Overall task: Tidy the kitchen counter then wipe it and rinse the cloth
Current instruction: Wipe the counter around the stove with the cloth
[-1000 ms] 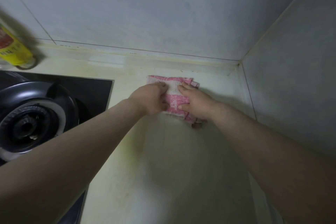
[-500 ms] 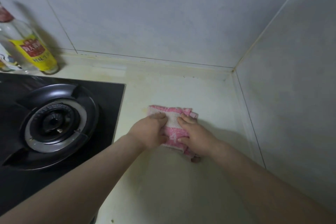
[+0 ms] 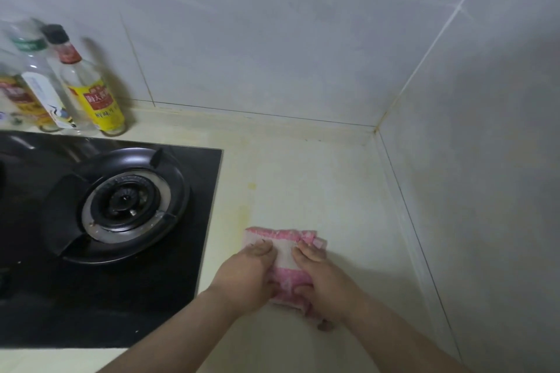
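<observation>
The left hand (image 3: 247, 277) and right hand (image 3: 325, 280) lie side by side, fingers bent, gripping and pressing a folded pink-and-white cloth (image 3: 286, 254) flat on the cream counter (image 3: 318, 185), just right of the black glass gas hob (image 3: 151, 297). Behind the hob, against the grey tiled wall (image 3: 272, 39), stands a black-capped bottle (image 3: 97, 100). Its yellow label has a red panel of Chinese characters, too blurred to read. Beside it is a white-labelled bottle (image 3: 42, 88) with a bird drawing.

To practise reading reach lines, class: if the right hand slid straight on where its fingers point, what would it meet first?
Bare counter lies ahead of the right hand and cloth; it would probably meet the back wall first.
</observation>
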`<state>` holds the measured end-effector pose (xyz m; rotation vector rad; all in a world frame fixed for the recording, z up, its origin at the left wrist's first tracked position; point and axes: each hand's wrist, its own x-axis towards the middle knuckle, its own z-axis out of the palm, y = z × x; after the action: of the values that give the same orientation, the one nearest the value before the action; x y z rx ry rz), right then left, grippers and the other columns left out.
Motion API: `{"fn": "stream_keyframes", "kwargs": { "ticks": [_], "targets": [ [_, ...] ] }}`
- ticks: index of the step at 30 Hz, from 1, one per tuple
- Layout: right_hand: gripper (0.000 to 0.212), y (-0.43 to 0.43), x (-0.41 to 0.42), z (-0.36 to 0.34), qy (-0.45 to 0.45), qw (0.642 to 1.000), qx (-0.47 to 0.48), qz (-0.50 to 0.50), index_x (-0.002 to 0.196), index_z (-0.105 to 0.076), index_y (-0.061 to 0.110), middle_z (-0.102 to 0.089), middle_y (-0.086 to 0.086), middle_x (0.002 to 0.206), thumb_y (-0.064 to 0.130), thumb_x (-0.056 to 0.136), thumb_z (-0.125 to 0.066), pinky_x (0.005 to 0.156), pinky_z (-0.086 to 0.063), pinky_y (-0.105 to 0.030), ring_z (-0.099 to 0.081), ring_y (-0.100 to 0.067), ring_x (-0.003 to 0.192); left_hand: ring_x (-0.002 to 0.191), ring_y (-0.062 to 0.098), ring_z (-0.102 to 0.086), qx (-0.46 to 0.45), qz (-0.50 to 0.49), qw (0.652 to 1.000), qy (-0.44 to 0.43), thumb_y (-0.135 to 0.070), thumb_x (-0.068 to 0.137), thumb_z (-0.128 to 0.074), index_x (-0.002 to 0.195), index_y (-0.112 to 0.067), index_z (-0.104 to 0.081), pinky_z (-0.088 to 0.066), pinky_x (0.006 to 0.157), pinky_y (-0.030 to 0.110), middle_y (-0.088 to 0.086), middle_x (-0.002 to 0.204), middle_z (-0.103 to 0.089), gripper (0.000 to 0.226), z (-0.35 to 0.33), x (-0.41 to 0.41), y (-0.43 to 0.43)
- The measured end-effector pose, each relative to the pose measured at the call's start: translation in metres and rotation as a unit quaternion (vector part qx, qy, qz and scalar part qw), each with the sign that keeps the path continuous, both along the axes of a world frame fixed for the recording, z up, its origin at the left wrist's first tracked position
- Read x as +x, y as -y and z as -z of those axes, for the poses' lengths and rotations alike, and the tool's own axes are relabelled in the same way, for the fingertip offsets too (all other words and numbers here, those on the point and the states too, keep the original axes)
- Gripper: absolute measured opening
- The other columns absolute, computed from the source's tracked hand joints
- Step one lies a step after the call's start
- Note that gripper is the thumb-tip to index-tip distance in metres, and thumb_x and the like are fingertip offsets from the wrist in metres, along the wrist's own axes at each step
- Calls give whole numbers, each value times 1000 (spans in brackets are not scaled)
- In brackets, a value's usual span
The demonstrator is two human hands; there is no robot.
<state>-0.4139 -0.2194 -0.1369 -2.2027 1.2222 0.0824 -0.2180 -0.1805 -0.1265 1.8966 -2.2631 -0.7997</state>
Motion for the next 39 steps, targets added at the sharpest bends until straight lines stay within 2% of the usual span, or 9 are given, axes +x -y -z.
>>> {"fn": "stream_keyframes", "kwargs": {
  "ticks": [5, 9, 12, 20, 25, 32, 39],
  "targets": [
    [79, -36, -2, 2, -7, 1000, 7, -7, 154, -19, 16, -3, -2, 163, 32, 90, -62, 118, 4, -18, 3, -13, 150, 148, 13, -12, -2, 9, 1000, 2, -48, 90, -53, 154, -18, -20, 4, 110, 15, 0, 162, -14, 78, 4, 0, -37],
    [78, -58, -4, -1, -15, 1000, 11, -21, 154, -18, 16, -2, -3, 163, 31, 91, -61, 115, 8, -15, 2, -14, 150, 148, 13, -14, 7, 11, 1000, 4, -47, 89, -54, 153, -18, -22, 5, 108, 15, 1, 161, -16, 78, 3, -1, -60],
    [78, -70, -6, -4, -16, 999, 20, -21, 154, -17, 18, -1, -3, 163, 32, 91, -60, 117, 7, -18, 2, -14, 150, 147, 13, -17, 11, 3, 1000, 1, -45, 86, -56, 153, -18, -24, 4, 109, 15, 1, 161, -18, 79, 1, -3, -73],
    [78, -105, -17, -6, -10, 998, 24, -49, 154, -18, 16, -3, -5, 163, 31, 90, -60, 115, 8, -17, 0, -15, 150, 147, 13, -18, 39, -17, 999, 11, -45, 83, -56, 152, -18, -25, -6, 116, 18, 1, 161, -19, 80, -2, -12, -115],
    [76, -135, -23, -5, 8, 999, 26, -40, 154, -20, 21, -3, 2, 163, 29, 91, -60, 113, 7, -13, 0, -11, 150, 147, 13, -20, 48, -29, 998, 25, -44, 85, -55, 153, -18, -22, -15, 116, 19, 1, 161, -18, 80, -2, -17, -145],
    [75, -166, -28, -10, 2, 998, 22, -67, 154, -18, 18, -1, 3, 163, 22, 91, -58, 112, 8, -12, 0, -10, 150, 146, 15, -22, 64, -59, 996, 25, -44, 85, -53, 153, -19, -23, -20, 117, 22, 0, 161, -19, 78, -2, -26, -182],
    [72, -188, -32, -13, 12, 997, 9, -75, 154, -20, 17, -3, 5, 163, 24, 92, -57, 111, 8, -12, 1, -9, 149, 145, 14, -23, 65, -66, 996, 17, -39, 86, -52, 150, -17, -32, -22, 116, 20, 2, 160, -22, 71, -5, -33, -206]
  ]
}}
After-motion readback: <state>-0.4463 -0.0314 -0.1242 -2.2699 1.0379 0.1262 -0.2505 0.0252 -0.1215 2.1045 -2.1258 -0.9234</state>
